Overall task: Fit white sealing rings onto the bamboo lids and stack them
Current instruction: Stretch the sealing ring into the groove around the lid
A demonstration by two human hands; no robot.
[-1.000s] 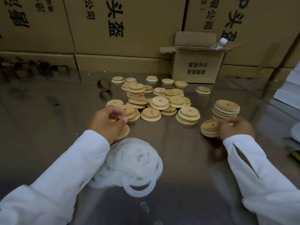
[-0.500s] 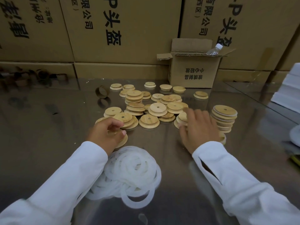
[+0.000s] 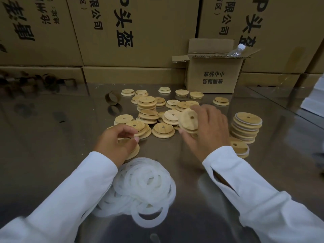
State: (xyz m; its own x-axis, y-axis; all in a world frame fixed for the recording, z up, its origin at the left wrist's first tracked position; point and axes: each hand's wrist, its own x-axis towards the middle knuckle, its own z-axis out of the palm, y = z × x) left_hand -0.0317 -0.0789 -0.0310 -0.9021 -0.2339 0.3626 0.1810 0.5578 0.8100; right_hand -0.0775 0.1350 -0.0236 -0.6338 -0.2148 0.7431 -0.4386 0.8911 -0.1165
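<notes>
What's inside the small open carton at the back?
A clear bottle with a white cap sticks up out of the carton near its right corner. The front wall and flaps hide anything else inside.

Warehouse packing station – stacked printed cartons (image 3: 133, 30) behind, steel worktable (image 3: 43, 137); loose bamboo lids (image 3: 163, 129) in bulk

Lids (image 3: 163, 130) – matt bamboo; rings (image 3: 143, 186) – translucent white rubbery; table (image 3: 52, 137) – glossy steel; boxes (image 3: 133, 32) – cardboard.
</notes>
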